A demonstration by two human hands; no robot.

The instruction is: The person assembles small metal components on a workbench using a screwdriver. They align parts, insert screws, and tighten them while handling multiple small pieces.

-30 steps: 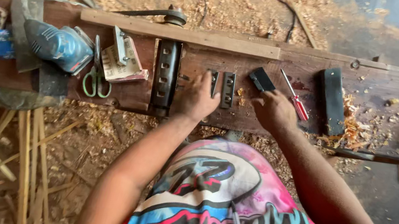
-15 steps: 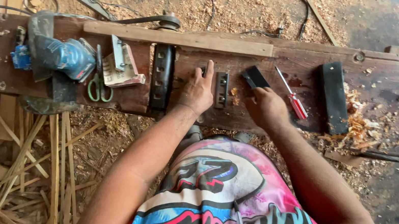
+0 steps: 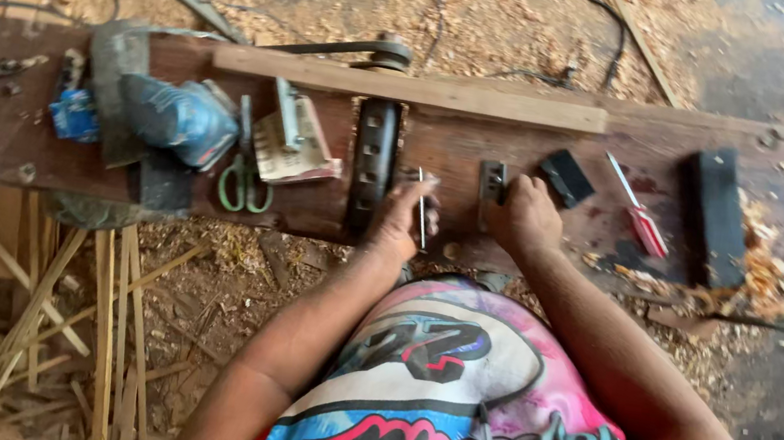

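Note:
My left hand (image 3: 403,220) holds a thin flat metal blade (image 3: 421,216) upright on edge over the dark wooden bench (image 3: 541,159), just right of the slotted black metal block (image 3: 372,162). My right hand (image 3: 524,217) rests on the bench with its fingers on a small grey metal plate (image 3: 491,181). Near my right hand lie a small black block (image 3: 567,178) and, further right, a red-handled screwdriver (image 3: 639,218).
A blue power tool (image 3: 174,116), green-handled scissors (image 3: 244,180) and folded sandpaper (image 3: 293,146) lie on the bench's left part. A long wooden slat (image 3: 409,89) runs along the back. A black bar (image 3: 716,214) lies at right. Sawdust and bamboo strips (image 3: 25,323) cover the ground.
My left hand has lifted one small metal plate off the bench and now holds it on edge. My right hand has slid left onto the other plate. The view shifted slightly.

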